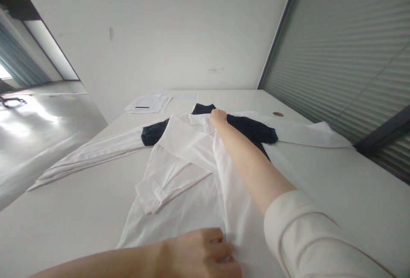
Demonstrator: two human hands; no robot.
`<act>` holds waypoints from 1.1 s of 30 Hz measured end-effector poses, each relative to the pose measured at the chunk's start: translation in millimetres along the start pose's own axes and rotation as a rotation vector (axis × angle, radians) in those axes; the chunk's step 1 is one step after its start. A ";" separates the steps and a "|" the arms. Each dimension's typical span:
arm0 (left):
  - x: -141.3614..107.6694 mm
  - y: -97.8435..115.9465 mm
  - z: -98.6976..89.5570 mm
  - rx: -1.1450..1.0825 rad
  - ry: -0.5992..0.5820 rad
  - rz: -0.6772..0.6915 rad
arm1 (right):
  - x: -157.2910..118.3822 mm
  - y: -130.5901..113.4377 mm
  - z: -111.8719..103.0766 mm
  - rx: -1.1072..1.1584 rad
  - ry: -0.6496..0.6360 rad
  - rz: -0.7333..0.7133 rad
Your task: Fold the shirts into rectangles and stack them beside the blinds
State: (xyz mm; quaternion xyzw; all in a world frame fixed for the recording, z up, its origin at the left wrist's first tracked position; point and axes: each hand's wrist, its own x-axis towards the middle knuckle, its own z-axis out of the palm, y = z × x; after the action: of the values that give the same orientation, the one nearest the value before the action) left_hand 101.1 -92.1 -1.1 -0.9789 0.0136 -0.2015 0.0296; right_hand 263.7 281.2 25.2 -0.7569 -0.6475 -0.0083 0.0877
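Note:
A white shirt (188, 145) lies spread on the white table, one sleeve (169, 184) folded across its front. My right hand (218, 117) is closed on the white shirt near its collar at the far end. Close to me, my left hand (211, 252) rests on the lower front of the shirt, fingers curled; whether cloth is pinched in them is hidden. Under the white shirt lies a dark garment (253, 128), its short sleeves showing at both sides. Long white sleeves (105, 147) stretch outward beneath it, to the left and right.
Papers with a black pen-like item (149, 103) lie at the back left of the table (80, 209). A brown round spot (278, 114) is at the back right. A wall stands behind, and a window with blinds (346, 51) runs along the right.

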 end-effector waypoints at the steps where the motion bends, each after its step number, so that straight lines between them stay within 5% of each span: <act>1: -1.1 -0.6 0.4 0.003 -0.012 0.003 | 3.6 1.3 -4.2 0.002 0.013 0.004; 9: -3.4 -1.9 3.2 -0.012 0.004 0.025 | 32.7 21.0 -58.3 -0.024 0.079 0.054; 13: -2.1 -0.2 2.8 0.010 0.056 0.026 | 31.2 21.4 -68.7 -0.038 0.112 0.068; 26: -5.6 2.3 -0.3 -0.066 -0.020 -0.008 | 6.5 -26.3 -4.2 0.007 0.058 -0.040; 33: -10.7 -1.9 4.0 -0.101 -0.089 0.049 | 6.1 -27.1 4.4 -0.020 0.042 -0.038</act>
State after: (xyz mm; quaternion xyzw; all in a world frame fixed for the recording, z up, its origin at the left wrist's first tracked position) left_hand 92.9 -89.6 -8.8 -0.9866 0.0464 -0.1558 -0.0141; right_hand 237.6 291.7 25.0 -0.7451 -0.6596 -0.0323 0.0933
